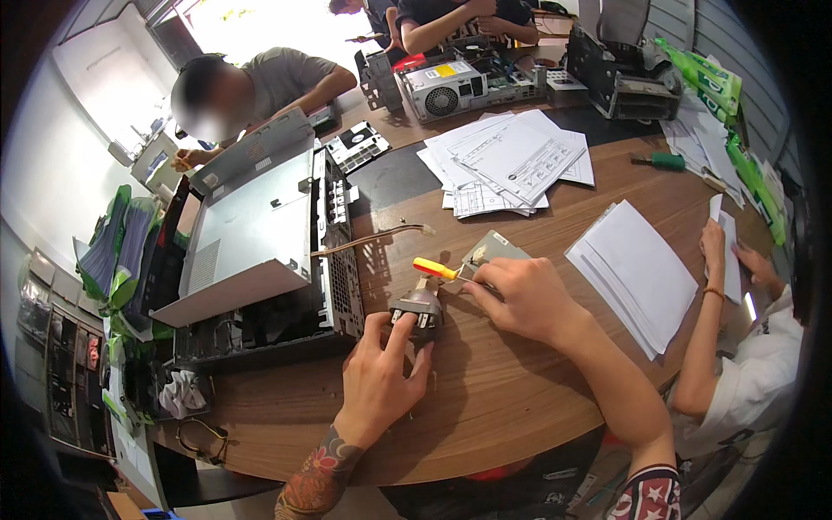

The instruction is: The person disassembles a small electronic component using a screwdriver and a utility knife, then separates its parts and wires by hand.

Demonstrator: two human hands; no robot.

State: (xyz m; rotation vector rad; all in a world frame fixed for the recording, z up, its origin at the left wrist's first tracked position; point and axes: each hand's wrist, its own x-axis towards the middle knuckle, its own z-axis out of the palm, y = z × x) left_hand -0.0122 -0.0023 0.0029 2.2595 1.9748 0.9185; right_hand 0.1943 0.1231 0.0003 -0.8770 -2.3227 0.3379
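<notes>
Two hands are shown at a wooden table [485, 407]. A small grey metal component [417, 309], lying just beside an opened computer case [260, 251], is pinned by the left hand [381, 373]; a yellow-handled screwdriver [436, 269] is clasped in the right hand [520, 297]. Stacked papers [637, 273] lie nearby.

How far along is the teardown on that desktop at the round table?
Done: the grey desktop computer case lies opened, its lid panel lifted, and a small grey metal part is out on the round wooden table. In hand: the left hand pins that part while the right hand works a yellow-handled screwdriver at it. Left: the case's insides look mostly in place; a tan ribbon cable hangs out.
</notes>
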